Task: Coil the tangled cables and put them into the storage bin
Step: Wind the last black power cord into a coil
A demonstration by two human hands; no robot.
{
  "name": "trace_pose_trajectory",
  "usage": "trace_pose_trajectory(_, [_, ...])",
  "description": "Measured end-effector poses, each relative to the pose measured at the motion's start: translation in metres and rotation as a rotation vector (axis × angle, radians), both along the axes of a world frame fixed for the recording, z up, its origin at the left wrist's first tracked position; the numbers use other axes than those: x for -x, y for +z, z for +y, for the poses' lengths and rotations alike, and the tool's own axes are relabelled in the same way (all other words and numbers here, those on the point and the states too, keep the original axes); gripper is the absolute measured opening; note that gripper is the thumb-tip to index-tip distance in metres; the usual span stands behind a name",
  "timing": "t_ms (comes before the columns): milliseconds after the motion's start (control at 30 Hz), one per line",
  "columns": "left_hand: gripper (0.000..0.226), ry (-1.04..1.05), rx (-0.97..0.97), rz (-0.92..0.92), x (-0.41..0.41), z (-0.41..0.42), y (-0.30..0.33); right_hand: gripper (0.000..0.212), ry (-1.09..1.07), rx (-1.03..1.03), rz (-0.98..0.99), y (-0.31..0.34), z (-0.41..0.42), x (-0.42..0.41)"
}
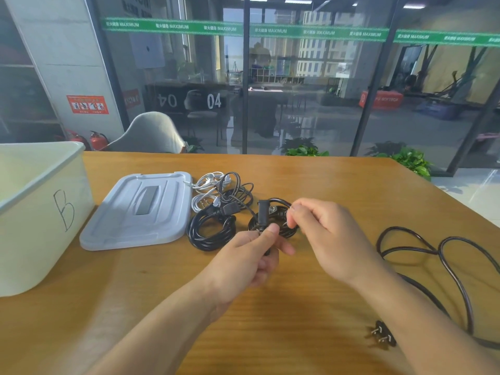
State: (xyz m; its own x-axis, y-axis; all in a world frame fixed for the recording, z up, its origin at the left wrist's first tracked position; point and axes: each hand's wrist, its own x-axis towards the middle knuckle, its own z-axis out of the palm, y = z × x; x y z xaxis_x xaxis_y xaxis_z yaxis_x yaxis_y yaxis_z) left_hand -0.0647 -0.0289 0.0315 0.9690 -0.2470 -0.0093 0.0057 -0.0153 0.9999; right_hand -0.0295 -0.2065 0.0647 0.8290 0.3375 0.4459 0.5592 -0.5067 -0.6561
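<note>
Both hands meet over the wooden table (pixel 311 293), working a small coil of black cable (pixel 273 216) held just above its surface. The left hand (pixel 250 255) pinches the coil's near edge between thumb and curled fingers, a thick black plug body standing up just above the thumb. The right hand (pixel 328 234) comes in from the other side, its fingertips pressed together and pinching the coil's right edge. Just left of this held coil lies a finished black coil (pixel 209 230) flat on the table, and behind that a loose heap of thin black and white cables (pixel 220 189). Further left of the held coil rests the grey lid (pixel 138 212), flat and beside the pale storage bin (pixel 35 212), which stands open at the table's left edge with a handwritten B on its side. Right of the held coil, well apart, a long black cable (pixel 443 255) sprawls in open loops, its pronged plug (pixel 382 335) lying near the right forearm.
</note>
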Motion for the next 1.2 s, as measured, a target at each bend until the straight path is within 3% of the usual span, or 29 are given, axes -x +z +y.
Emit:
trace_pose_trajectory(400, [0.051, 0.088, 0.193, -0.033, -0.002, -0.004, 0.002, 0.040, -0.032, 0.056, -0.004, 0.004, 0.008, 0.016])
trace_pose_trajectory(500, [0.054, 0.085, 0.156, -0.064, -0.002, -0.001, 0.002, 0.039, 0.037, 0.072, 0.009, 0.004, 0.016, 0.025])
trace_pose_trajectory(700, [0.031, 0.080, 0.186, -0.105, -0.003, -0.002, 0.001, 0.039, 0.065, 0.118, 0.023, 0.004, 0.023, 0.033])
trace_pose_trajectory(767, [0.040, 0.041, 0.244, -0.105, -0.003, -0.003, 0.002, 0.039, 0.058, 0.112, 0.036, 0.004, 0.023, 0.033])
trace_pose_trajectory(867, [0.052, 0.121, 0.157, -0.102, -0.001, -0.004, 0.002, 0.037, 0.071, 0.131, 0.038, 0.004, 0.023, 0.033])
trace_pose_trajectory(1100, [0.047, 0.262, 0.128, -0.133, 0.000, -0.002, 0.007, 0.041, 0.039, 0.226, -0.052, -0.001, 0.027, 0.035])
trace_pose_trajectory(1200, [0.044, 0.332, 0.123, -0.134, -0.002, 0.002, 0.009, 0.043, 0.060, 0.238, 0.024, -0.007, 0.029, 0.036])
